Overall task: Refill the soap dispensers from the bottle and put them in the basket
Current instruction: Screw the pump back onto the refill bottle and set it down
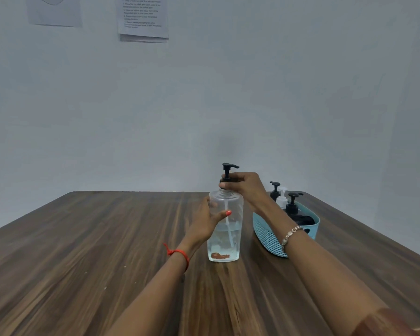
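Observation:
A clear plastic bottle (224, 241) stands upright on the wooden table (83, 251), about half full of clear liquid, with a black pump head (229, 169) on top. My left hand (207, 220) grips the bottle's body from the left, thumb across its front. My right hand (244, 185) wraps its fingers round the pump's collar at the bottle's neck. To the right, a light blue basket (267, 236) holds three soap dispensers (292, 205), two with black pumps and one white (282, 198); my right forearm partly hides the basket.
Papers (143, 18) hang on the pale wall behind the table. The table's far edge runs just behind the bottle and basket, and its right edge slopes down past the basket.

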Demonstrator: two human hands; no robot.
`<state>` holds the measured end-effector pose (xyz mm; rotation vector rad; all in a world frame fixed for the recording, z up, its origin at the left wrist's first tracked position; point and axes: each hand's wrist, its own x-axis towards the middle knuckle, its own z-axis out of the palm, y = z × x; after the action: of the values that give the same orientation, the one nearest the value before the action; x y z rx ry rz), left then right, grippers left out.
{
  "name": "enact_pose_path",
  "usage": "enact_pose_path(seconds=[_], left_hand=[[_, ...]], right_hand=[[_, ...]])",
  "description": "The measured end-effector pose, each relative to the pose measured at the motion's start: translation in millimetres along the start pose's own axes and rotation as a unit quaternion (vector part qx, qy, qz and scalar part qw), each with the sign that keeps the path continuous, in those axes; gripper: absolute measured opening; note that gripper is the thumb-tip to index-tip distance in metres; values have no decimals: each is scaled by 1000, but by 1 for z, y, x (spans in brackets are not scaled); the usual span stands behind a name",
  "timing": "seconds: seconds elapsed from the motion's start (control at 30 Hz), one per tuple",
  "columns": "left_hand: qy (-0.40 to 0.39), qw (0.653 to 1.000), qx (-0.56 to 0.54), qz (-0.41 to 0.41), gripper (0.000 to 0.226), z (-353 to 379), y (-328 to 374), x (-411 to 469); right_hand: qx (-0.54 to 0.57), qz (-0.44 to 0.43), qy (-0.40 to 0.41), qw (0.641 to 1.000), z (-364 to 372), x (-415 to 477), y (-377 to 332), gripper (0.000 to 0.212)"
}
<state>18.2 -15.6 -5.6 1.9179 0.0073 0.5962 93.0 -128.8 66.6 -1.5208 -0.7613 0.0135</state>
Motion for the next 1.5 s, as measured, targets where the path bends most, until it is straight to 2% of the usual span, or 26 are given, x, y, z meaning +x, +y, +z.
enact_pose_path(seconds=[0.1, 0.17, 0.23, 0.3, 0.33, 0.4, 0.5, 0.57, 0.7, 0.77, 1.03, 1.27, 1.4, 1.5], left_hand=[[4, 1000, 1, 2, 56, 0, -1, -1], [2, 1000, -1, 0, 58, -1, 0, -2], [0, 1000, -1, 1, 58, -1, 0, -2], [0, 1000, 5, 3, 58, -1, 1, -2], [-1, 1000, 6, 5, 57, -1, 1, -1], [-4, 1000, 1, 7, 55, -1, 2, -2], [1, 1000, 6, 1, 57, -1, 2, -4], [1, 1000, 6, -2, 59, -2, 2, -4], [-5, 1000, -2, -4, 56, -3, 5, -4], [-6, 1000, -6, -2, 53, -3, 5, -4], [-11, 1000, -7, -12, 55, -3, 8, -2], [8, 1000, -19, -7, 53, 1, 11, -7], [1, 1000, -3, -18, 55, 2, 11, -9], [-10, 1000, -14, -15, 56, 2, 11, -12]], right_hand=[[-65, -6, 68, 996, 11, -1, 4, 39], [-101, -10, 74, 992, 14, 1, 5, 47], [-88, 6, 17, 996, 11, 3, 0, 34], [-24, 26, -53, 998, 4, 4, -4, 18], [6, 27, -71, 997, 0, 4, -5, 18], [-8, 8, -43, 999, -1, 3, -3, 19], [-73, -21, 43, 996, 11, -2, 1, 25], [-101, -26, 56, 993, 16, 0, 3, 29], [-23, 21, -43, 999, 3, 4, -4, 16], [-7, 19, -59, 998, -2, 2, -3, 23], [-61, -44, 72, 995, 14, -6, 5, 31], [-133, -79, 160, 975, 34, -11, 5, 13], [-145, -83, 157, 973, 32, -15, 5, 20], [-160, -92, 121, 975, 24, -20, 7, 24]])
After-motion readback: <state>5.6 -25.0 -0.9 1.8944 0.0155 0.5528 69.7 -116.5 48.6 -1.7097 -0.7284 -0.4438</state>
